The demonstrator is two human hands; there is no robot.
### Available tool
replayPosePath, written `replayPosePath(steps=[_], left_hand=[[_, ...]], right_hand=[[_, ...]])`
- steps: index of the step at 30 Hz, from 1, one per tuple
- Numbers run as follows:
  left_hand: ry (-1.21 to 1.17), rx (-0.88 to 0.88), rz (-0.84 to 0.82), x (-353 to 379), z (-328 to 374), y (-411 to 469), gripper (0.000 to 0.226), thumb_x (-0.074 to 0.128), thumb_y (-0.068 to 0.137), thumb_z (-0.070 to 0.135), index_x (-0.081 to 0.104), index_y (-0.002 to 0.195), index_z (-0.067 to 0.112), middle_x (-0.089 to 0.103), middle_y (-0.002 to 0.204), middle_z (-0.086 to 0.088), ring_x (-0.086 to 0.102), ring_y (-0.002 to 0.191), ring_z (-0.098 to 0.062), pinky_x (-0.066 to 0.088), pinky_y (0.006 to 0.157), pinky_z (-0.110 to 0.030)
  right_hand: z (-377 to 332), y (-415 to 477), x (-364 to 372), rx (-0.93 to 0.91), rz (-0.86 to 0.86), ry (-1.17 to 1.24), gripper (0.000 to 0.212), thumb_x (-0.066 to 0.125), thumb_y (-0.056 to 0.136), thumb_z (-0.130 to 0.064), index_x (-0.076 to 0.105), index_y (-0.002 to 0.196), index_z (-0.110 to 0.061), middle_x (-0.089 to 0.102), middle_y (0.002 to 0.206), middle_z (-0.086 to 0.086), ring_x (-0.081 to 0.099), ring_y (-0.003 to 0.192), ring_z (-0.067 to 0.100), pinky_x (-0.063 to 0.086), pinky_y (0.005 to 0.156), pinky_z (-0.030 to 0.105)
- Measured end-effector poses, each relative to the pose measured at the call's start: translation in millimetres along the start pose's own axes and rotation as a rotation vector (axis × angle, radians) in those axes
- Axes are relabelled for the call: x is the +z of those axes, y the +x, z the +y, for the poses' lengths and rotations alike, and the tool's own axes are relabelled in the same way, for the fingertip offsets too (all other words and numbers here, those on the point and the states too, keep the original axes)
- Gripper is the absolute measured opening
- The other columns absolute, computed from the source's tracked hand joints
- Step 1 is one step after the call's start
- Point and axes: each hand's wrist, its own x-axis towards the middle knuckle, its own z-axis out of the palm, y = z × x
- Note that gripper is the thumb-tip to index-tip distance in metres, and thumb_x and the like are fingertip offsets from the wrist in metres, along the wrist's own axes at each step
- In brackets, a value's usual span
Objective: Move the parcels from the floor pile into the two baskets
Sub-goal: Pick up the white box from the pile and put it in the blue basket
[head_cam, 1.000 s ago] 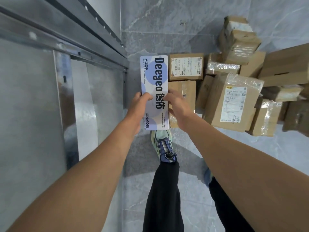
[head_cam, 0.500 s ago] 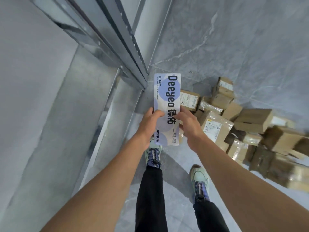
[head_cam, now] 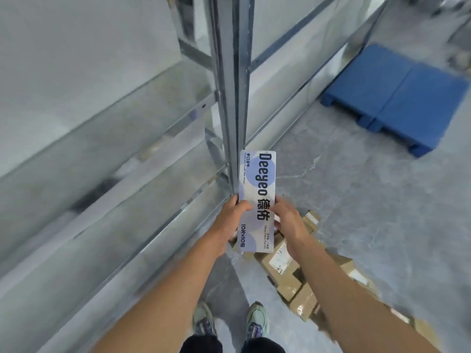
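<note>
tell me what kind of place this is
Probably a warehouse or parcel depot: grey metal shelving uprights, a blue plastic pallet, and a pile of taped brown cardboard parcels.

A tall grey metal post stands up in the middle. It is part of a big metal rack. On the left of the post, flat pale shelves run away to the side, one above the other, with thin metal rails along their edges. More of the rack goes off behind the post to the right. The floor is grey stone with thin white lines in it. A blue plastic pallet lies flat on the floor at the right, close to the rack. The far top right corner is too blurry to make out.
</note>
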Motion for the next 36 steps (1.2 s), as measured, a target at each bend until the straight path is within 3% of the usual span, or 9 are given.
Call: replayPosePath(steps=[7,12,16,23,27,33,36], left_hand=[[-0.058,0.109,0.091,-34.2,19.5,-115.2,0.035,0.061,0.087,0.032,0.064,0.122,0.029,0.076,0.114,0.001,0.070,0.098,-0.015,0.050,0.075,-0.031],[-0.084,0.178,0.136,-73.2,6.4,-192.4,0.028,0.056,0.097,0.018,0.065,0.122,0.027,0.076,0.111,0.001,0.071,0.087,-0.007,0.049,0.068,-0.022],[-0.112,0.197,0.208,-106.0,-12.4,-258.5,0.045,0.062,0.078,0.043,0.064,0.122,0.035,0.070,0.125,-0.004,0.072,0.101,-0.016,0.050,0.074,-0.030],[-0.164,0.262,0.312,-146.7,-59.7,-349.7,0.027,0.055,0.097,0.025,0.063,0.123,0.031,0.077,0.113,0.005,0.072,0.098,-0.013,0.051,0.076,-0.029],[-0.237,0.256,0.410,-162.5,-82.6,-390.4,0.033,0.058,0.090,0.032,0.064,0.122,0.035,0.076,0.117,0.005,0.072,0.106,-0.017,0.053,0.082,-0.032],[-0.366,0.255,0.617,-174.9,-109.6,-442.6,0.032,0.057,0.097,0.026,0.063,0.128,0.032,0.076,0.117,0.007,0.072,0.105,-0.014,0.053,0.079,-0.030],[-0.428,0.258,0.722,-178.0,-117.4,-467.0,0.035,0.059,0.092,0.031,0.063,0.127,0.032,0.075,0.119,0.004,0.071,0.105,-0.014,0.054,0.081,-0.032]], right_hand=[[-42.1,-105.9,39.6,-0.136,-0.065,-0.090,0.044,0.041,0.098,-0.007,0.070,0.120,-0.033,0.079,0.108,-0.009,0.074,0.099,0.012,0.055,0.085,0.034],[-46.5,-173.3,83.1,-0.187,-0.104,-0.126,0.033,0.045,0.098,-0.005,0.070,0.115,-0.016,0.079,0.106,0.002,0.072,0.094,0.015,0.054,0.088,0.036],[-41.1,-222.7,125.1,-0.237,-0.165,-0.193,0.033,0.046,0.099,-0.008,0.070,0.114,-0.024,0.079,0.108,-0.003,0.072,0.103,0.016,0.055,0.092,0.039],[-21.7,-294.7,182.7,-0.306,-0.287,-0.282,0.037,0.045,0.096,-0.008,0.072,0.113,-0.027,0.079,0.109,-0.002,0.068,0.113,0.026,0.049,0.102,0.049],[-16.6,-323.7,211.1,-0.331,-0.420,-0.369,0.037,0.045,0.096,-0.010,0.072,0.113,-0.029,0.079,0.107,-0.005,0.068,0.112,0.023,0.049,0.101,0.045],[-15.6,-349.8,250.9,-0.335,-0.636,-0.455,0.042,0.043,0.093,-0.005,0.072,0.116,-0.026,0.079,0.108,-0.003,0.070,0.111,0.029,0.051,0.104,0.050],[-18.4,-360.4,270.7,-0.337,-0.755,-0.509,0.041,0.042,0.095,-0.006,0.071,0.118,-0.024,0.080,0.107,-0.005,0.072,0.106,0.022,0.054,0.099,0.046]])
